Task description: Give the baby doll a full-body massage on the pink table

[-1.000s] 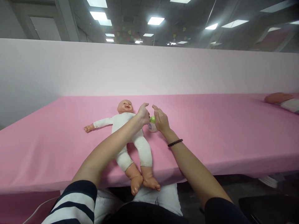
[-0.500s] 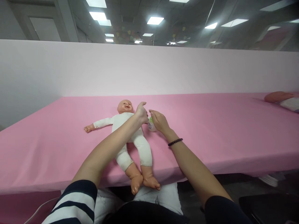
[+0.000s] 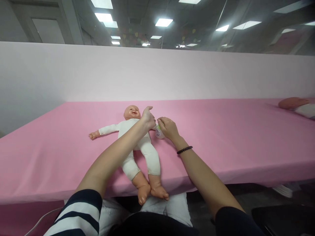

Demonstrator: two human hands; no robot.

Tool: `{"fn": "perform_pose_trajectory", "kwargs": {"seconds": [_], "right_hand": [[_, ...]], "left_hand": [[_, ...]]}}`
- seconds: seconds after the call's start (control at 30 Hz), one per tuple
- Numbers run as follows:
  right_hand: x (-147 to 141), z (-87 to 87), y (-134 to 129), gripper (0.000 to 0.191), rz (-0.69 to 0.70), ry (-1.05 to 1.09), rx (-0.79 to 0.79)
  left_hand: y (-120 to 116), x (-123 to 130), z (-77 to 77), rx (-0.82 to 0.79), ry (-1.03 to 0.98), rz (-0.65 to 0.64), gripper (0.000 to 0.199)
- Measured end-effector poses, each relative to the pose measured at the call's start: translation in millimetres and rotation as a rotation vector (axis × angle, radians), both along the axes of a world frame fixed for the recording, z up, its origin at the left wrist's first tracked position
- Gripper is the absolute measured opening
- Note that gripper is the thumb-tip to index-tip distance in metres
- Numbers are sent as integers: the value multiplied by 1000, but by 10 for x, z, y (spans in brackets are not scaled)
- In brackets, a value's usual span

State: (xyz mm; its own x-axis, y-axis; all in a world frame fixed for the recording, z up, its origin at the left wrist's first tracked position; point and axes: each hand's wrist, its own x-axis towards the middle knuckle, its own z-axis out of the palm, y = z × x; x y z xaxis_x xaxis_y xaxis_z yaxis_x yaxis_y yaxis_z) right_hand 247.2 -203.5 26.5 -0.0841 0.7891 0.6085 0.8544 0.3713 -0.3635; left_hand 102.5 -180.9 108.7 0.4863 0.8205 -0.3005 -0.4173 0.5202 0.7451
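A baby doll (image 3: pixel 150 154) with a white cloth body lies face up on the pink-covered table, its feet over the front edge. Above the doll's arm on the right side, my left hand (image 3: pixel 148 118) is closed with its thumb raised; what its curled fingers hold, if anything, is hidden. My right hand (image 3: pixel 169 128) faces it, fingers and thumb drawn together in a pinch, with their contents too small to make out. Partly behind that hand is a small whitish bottle (image 3: pixel 159 133) with a bit of green near its top. I cannot tell whether the right hand touches it.
The pink cover (image 3: pixel 221 137) spreads across the wide table. Another doll (image 3: pixel 292 103) lies partly in view at the far right. A white low wall (image 3: pixel 157 75) runs along the back, below glass. A dark seat (image 3: pixel 283 219) is at the lower right.
My right hand's thumb and fingers have come closer together, covering more of the green on the bottle. My left hand has shifted very slightly left. The doll has not moved.
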Motion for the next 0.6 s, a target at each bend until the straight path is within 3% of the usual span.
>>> {"fn": "perform_pose_trajectory", "kwargs": {"seconds": [0.1, 0.2, 0.37, 0.5, 0.6], "right_hand": [[0, -16, -11, 29, -55, -102, -23], [-2, -43, -1, 26, -96, -163, -23], [104, 12, 44, 26, -289, -41, 150], [349, 138, 46, 29, -534, 89, 242], [610, 158, 59, 30, -671, 120, 169]], "left_hand": [[-56, -85, 153, -23, 99, 59, 61], [-89, -199, 318, -4, 75, 94, 76], [-74, -492, 550, 67, -42, 156, 93], [-98, -779, 709, 176, -123, 252, 91], [-161, -956, 814, 302, -161, 376, 84]]}}
